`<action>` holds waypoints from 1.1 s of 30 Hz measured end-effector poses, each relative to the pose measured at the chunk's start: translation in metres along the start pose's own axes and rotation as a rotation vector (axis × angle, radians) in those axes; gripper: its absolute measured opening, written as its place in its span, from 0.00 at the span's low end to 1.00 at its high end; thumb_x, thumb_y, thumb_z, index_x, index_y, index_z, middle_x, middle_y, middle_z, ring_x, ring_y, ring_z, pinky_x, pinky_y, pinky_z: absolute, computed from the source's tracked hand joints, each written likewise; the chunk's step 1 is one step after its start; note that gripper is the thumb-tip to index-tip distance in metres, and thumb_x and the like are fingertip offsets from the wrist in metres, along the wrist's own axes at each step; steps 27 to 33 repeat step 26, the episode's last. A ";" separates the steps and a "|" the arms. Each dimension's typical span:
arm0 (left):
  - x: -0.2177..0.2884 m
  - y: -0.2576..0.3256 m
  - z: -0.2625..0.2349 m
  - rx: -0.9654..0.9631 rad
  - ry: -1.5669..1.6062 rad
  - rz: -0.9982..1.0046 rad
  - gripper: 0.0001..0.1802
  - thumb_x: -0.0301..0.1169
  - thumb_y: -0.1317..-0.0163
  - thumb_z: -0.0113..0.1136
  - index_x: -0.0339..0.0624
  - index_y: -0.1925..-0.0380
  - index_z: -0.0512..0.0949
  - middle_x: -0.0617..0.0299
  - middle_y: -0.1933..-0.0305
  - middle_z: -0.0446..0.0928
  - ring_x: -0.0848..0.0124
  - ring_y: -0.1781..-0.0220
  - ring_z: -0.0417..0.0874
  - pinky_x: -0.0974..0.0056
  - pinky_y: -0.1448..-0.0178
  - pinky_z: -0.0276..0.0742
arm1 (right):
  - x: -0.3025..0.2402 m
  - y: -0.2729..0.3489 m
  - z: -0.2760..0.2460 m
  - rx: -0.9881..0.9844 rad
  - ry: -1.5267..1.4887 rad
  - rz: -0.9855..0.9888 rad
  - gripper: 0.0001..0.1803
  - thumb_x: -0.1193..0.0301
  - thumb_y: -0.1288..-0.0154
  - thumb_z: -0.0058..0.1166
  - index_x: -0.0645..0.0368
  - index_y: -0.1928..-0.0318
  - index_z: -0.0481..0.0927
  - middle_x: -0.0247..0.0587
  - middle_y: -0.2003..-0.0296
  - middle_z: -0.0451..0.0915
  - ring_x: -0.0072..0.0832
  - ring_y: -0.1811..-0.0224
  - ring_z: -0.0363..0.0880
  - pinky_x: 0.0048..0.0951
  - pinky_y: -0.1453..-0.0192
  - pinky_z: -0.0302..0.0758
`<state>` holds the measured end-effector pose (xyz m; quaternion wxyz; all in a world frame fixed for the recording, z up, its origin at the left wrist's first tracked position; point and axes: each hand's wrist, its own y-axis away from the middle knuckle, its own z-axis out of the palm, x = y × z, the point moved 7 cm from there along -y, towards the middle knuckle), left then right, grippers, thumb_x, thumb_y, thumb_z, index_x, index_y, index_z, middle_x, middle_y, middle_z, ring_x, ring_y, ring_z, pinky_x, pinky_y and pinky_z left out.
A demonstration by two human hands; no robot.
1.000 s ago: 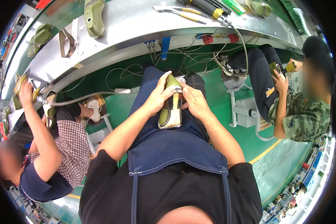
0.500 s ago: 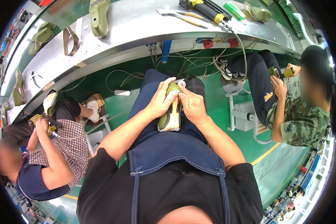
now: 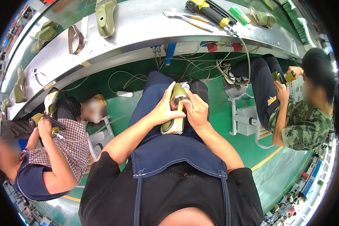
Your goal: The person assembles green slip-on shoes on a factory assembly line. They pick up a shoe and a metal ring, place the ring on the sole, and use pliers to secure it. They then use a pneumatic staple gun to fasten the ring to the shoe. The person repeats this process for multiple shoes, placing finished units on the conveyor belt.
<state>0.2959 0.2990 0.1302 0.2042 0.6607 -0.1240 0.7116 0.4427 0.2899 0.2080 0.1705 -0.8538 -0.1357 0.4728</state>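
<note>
An olive-green shoe last (image 3: 179, 89) lies lengthwise over my lap, with pale yellowish material and dark trim on its upward face. My left hand (image 3: 162, 110) grips its left side, fingers stretched along the edge and thumb laid across the top. On the other side my right hand (image 3: 197, 110) is closed, its thumb and bent fingers pinching a narrow yellowish strip (image 3: 180, 107) at the middle of the last. A brownish patch shows beside that strip. My fingers hide part of the last's right edge.
Ahead, a metal bench (image 3: 139, 26) carries pincers (image 3: 192, 19), a yellow-and-black air tool (image 3: 211, 13), a green box (image 3: 239, 15), a strap loop (image 3: 76, 39) and another green last (image 3: 106, 19). Hoses hang below. Co-workers sit at left (image 3: 45, 158) and right (image 3: 301, 113).
My left thumb has swung down across the last, and the far end is more exposed. My right fingers have shifted onto the strip. The view has moved slightly.
</note>
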 end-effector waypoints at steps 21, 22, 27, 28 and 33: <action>0.202 0.007 -0.044 0.013 -1.087 0.843 0.49 0.28 0.56 0.78 0.47 0.29 0.70 0.48 0.31 0.73 0.48 0.38 0.81 0.46 0.37 0.79 | -0.074 -0.065 0.000 -0.479 -0.929 0.646 0.40 0.67 0.35 0.65 0.69 0.26 0.68 0.46 0.36 0.78 0.34 0.32 0.77 0.36 0.26 0.71; 0.216 0.007 -0.051 0.036 -1.097 0.860 0.49 0.29 0.57 0.79 0.47 0.29 0.70 0.49 0.31 0.73 0.48 0.37 0.80 0.46 0.35 0.78 | -0.075 -0.073 0.003 -0.412 -0.980 0.662 0.38 0.70 0.35 0.63 0.70 0.27 0.69 0.46 0.37 0.79 0.34 0.34 0.79 0.36 0.27 0.73; 0.240 0.015 -0.130 0.388 -1.000 0.776 0.48 0.42 0.51 0.82 0.50 0.29 0.70 0.51 0.28 0.71 0.47 0.28 0.72 0.43 0.27 0.69 | -0.095 -0.129 0.014 -0.320 -1.062 0.548 0.37 0.71 0.37 0.61 0.69 0.28 0.69 0.52 0.36 0.79 0.40 0.33 0.80 0.39 0.25 0.74; 0.240 0.015 -0.130 0.388 -1.000 0.776 0.48 0.42 0.51 0.82 0.50 0.29 0.70 0.51 0.28 0.71 0.47 0.28 0.72 0.43 0.27 0.69 | -0.095 -0.129 0.014 -0.320 -1.062 0.548 0.37 0.71 0.37 0.61 0.69 0.28 0.69 0.52 0.36 0.79 0.40 0.33 0.80 0.39 0.25 0.74; 0.240 0.015 -0.130 0.388 -1.000 0.776 0.48 0.42 0.51 0.82 0.50 0.29 0.70 0.51 0.28 0.71 0.47 0.28 0.72 0.43 0.27 0.69 | -0.095 -0.129 0.014 -0.320 -1.062 0.548 0.37 0.71 0.37 0.61 0.69 0.28 0.69 0.52 0.36 0.79 0.40 0.33 0.80 0.39 0.25 0.74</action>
